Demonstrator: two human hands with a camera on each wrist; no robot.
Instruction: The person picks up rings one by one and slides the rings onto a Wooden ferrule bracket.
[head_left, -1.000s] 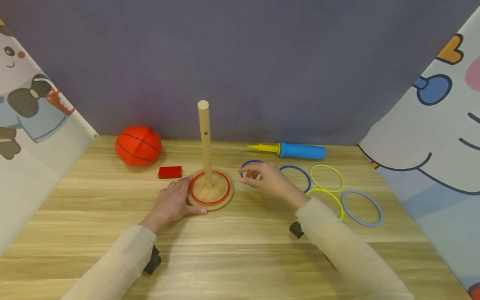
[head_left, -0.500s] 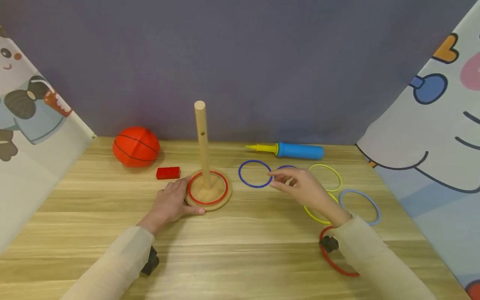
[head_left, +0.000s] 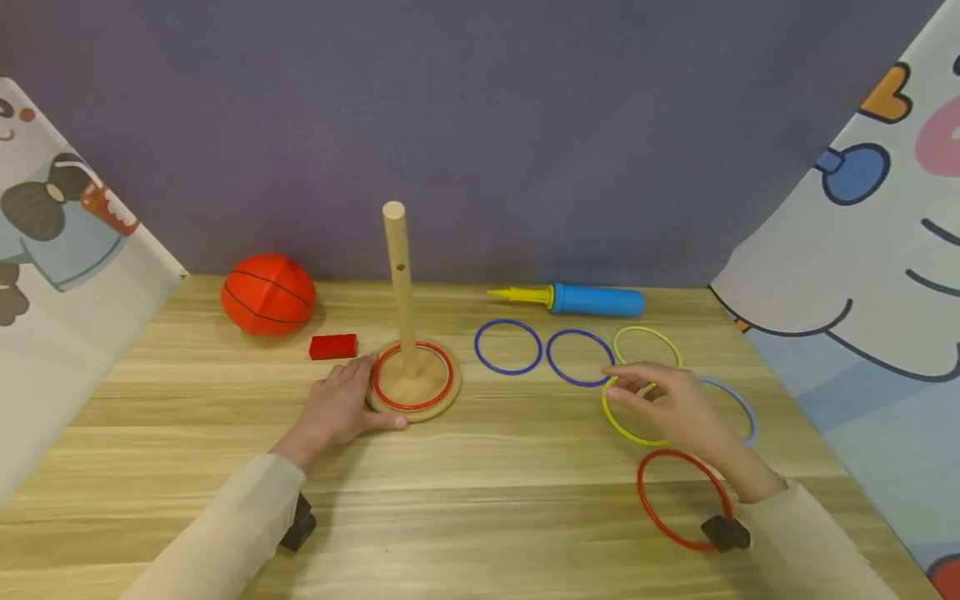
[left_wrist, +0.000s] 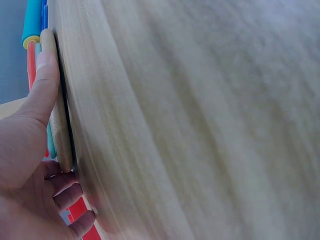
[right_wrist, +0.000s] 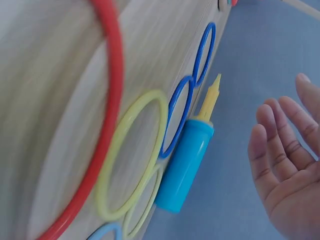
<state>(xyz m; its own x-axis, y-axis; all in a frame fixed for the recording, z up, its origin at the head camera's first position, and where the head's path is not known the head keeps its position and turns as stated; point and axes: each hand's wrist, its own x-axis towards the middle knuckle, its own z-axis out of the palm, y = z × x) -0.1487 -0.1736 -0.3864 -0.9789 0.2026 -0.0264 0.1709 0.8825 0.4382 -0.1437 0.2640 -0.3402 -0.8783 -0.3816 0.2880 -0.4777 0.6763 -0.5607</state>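
Note:
My left hand (head_left: 337, 404) holds the near left edge of the round base of a wooden ring-toss stand (head_left: 401, 292), its thumb along the front rim. Round the foot of the upright pole lies a red ring (head_left: 412, 407); under it the left wrist view shows a teal ring (left_wrist: 51, 142). My right hand (head_left: 678, 404) hovers palm inward with loosely bent fingers and nothing in them. It overlaps a yellow ring (head_left: 626, 435) in the head view. Around it lie another yellow ring (head_left: 637, 328), a light blue ring (head_left: 753, 412) and a red ring (head_left: 656, 518).
Two dark blue rings (head_left: 508, 372) lie between the stand and the yellow rings. Behind them is a blue hand pump (head_left: 600, 301) with a yellow nozzle. A red brick (head_left: 333, 347) and a toy basketball (head_left: 267, 296) sit at the left. A grey panel (head_left: 480, 142) backs the table.
My right hand has moved right and toward me, from the left dark blue ring past the second to the yellow rings. My left hand stays at the stand's base; the view shifts slightly.

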